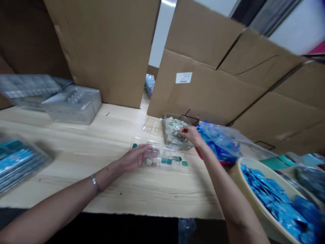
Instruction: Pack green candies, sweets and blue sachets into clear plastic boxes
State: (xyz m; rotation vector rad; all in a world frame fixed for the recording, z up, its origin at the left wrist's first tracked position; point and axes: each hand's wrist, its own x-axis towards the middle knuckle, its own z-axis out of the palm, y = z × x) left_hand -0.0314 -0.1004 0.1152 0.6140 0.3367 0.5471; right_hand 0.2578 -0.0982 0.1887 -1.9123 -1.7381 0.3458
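Note:
A clear compartment tray [175,166] with several teal-green pieces in its pockets lies near the middle of the table. My left hand [138,156] is at the tray's left part, with fingers around it; some fingertips look blurred through the clear plastic. Behind the tray stands a clear plastic box [167,137] filled with small pale and green flat pieces [175,123]. My right hand [188,133] is over the right side of this box, fingertips pinched together at the pieces. What is between those fingertips is too small to make out.
An empty clear tray [151,125] lies behind. At left are stacked clear trays [73,103] and blue-green packs [17,162]. To the right are blue packets in a bag [218,139] and a cream tub [241,176] of blue sachets. Cardboard [203,88] walls the back.

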